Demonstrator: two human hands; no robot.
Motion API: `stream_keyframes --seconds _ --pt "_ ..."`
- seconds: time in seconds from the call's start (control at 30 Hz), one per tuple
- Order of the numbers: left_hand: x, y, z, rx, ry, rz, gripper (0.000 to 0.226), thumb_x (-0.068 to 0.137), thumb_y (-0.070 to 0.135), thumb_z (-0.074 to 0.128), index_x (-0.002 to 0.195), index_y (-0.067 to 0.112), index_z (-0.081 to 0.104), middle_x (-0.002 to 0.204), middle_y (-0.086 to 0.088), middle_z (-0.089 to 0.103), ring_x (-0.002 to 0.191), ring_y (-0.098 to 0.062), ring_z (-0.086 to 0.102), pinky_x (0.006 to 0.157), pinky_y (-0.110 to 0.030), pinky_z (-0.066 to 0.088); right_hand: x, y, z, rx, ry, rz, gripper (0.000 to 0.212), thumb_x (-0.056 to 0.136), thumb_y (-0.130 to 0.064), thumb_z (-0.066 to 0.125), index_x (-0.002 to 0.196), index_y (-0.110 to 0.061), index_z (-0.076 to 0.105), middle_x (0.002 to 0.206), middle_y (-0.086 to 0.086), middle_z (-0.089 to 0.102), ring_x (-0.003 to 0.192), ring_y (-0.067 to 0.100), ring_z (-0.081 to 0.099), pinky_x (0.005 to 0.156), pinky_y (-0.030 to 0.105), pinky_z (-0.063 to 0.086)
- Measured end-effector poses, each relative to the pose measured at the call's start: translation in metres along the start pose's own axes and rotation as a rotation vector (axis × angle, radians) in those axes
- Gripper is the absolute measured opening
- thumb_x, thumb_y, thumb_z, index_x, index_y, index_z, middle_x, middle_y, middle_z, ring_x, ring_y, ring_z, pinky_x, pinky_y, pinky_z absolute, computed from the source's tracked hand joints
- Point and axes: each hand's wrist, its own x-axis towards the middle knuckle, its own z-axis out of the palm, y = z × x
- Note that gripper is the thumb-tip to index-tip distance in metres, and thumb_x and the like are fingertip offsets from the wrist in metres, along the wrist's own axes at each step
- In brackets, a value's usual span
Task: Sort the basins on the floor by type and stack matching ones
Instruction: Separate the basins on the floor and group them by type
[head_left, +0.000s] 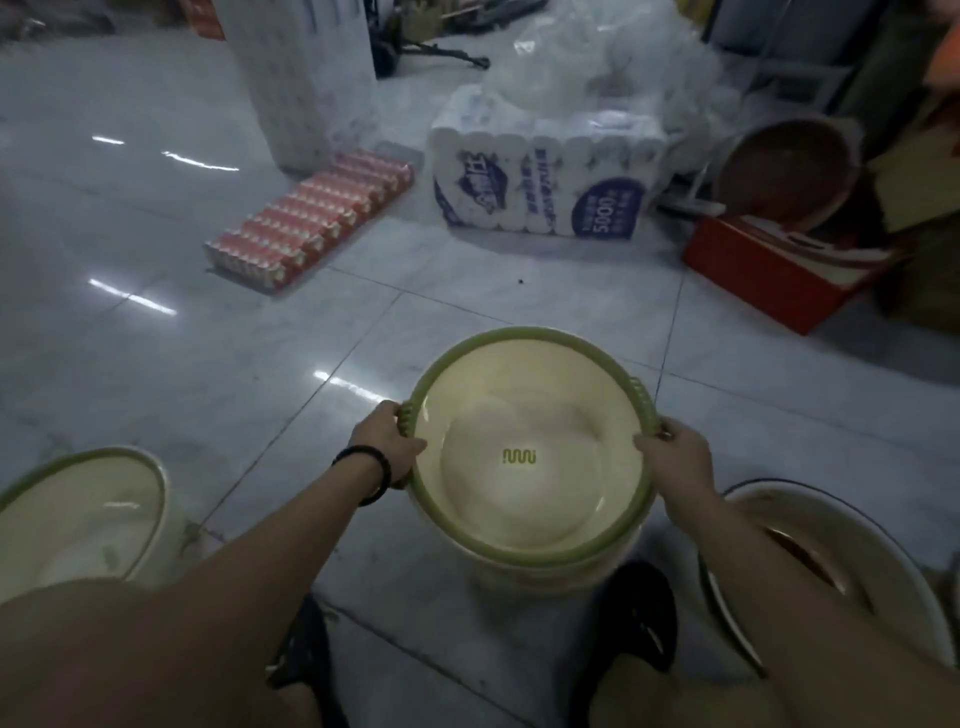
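Observation:
A cream basin with a green rim (524, 493) is in the centre, resting in a matching cream basin (550, 574) below it. My left hand (387, 449) grips its left rim handle and my right hand (675, 460) grips the right side of the rim. Another cream, green-rimmed basin (78, 519) stands on the floor at the lower left. At the lower right lies a white-rimmed basin with a brown inside (810, 566), partly hidden by my right forearm.
Ahead on the tiled floor are a pack of toilet rolls (540, 182), a flat pack of red cartons (311, 218), a red box (779, 270) and a brown basin (784, 171) leaning in clutter at the right. My dark shoes (644, 613) are beneath the stack.

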Motion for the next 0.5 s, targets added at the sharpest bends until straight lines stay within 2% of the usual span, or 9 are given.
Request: stream_keyframes --seconds 0.07,0.13,0.23,0.3,0.4,0.43,0.5 --pt "0.002 -0.013 0.020 0.012 0.020 0.008 0.056 0.088 0.026 0.073 0.140 0.026 0.052 0.122 -0.006 0.066 0.097 -0.025 0.065 0.077 -0.039 0.063 0.007 0.020 0.002 -0.115 -0.022 0.022 0.017 0.091 -0.013 0.071 0.105 -0.022 0.073 0.098 0.004 0.074 0.096 0.032 0.070 0.092 0.051 0.061" --pt "0.003 -0.021 0.037 0.079 0.048 0.035 0.057 0.090 0.029 0.072 0.144 0.024 0.053 0.125 -0.005 0.068 0.099 -0.021 0.062 0.088 -0.036 0.058 0.015 0.034 0.004 -0.219 -0.014 0.039 0.031 0.089 -0.015 0.074 0.120 -0.013 0.075 0.103 0.007 0.075 0.098 0.031 0.069 0.089 0.042 0.058" --pt "0.006 -0.031 0.056 0.076 0.032 0.001 0.059 0.090 0.030 0.074 0.145 0.024 0.053 0.125 -0.005 0.068 0.102 -0.023 0.063 0.095 -0.038 0.056 0.018 0.042 0.012 -0.299 0.043 0.051 0.025 0.094 -0.013 0.068 0.118 -0.010 0.074 0.101 0.010 0.072 0.093 0.030 0.063 0.085 0.036 0.052" --pt "0.008 -0.039 0.064 0.114 0.003 -0.039 0.062 0.088 0.033 0.075 0.145 0.025 0.053 0.126 -0.004 0.068 0.106 -0.024 0.065 0.095 -0.040 0.057 0.021 0.044 0.022 -0.344 0.052 0.055 0.021 0.099 -0.009 0.059 0.117 -0.011 0.071 0.100 0.011 0.067 0.097 0.032 0.062 0.084 0.035 0.048" --pt "0.013 -0.047 0.071 0.177 -0.032 -0.083 0.066 0.086 0.041 0.076 0.145 0.028 0.053 0.130 -0.002 0.068 0.111 -0.026 0.066 0.097 -0.041 0.057 0.029 0.046 0.034 -0.397 0.014 0.084 0.043 0.102 -0.007 0.047 0.142 -0.016 0.060 0.118 0.017 0.065 0.118 0.041 0.061 0.094 0.042 0.049" --pt "0.017 -0.049 0.074 0.178 -0.033 -0.086 0.064 0.085 0.042 0.076 0.144 0.029 0.054 0.129 -0.001 0.069 0.111 -0.026 0.066 0.096 -0.042 0.057 0.033 0.046 0.036 -0.414 0.005 0.115 0.046 0.102 -0.007 0.046 0.146 -0.016 0.057 0.123 0.018 0.064 0.117 0.040 0.059 0.096 0.042 0.049" --pt "0.021 -0.052 0.080 0.195 -0.043 -0.084 0.061 0.087 0.045 0.073 0.143 0.033 0.053 0.125 0.000 0.070 0.108 -0.026 0.067 0.095 -0.044 0.058 0.041 0.052 0.039 -0.415 -0.011 0.174 0.039 0.100 -0.005 0.047 0.136 -0.011 0.061 0.120 0.018 0.065 0.107 0.038 0.059 0.092 0.042 0.050"
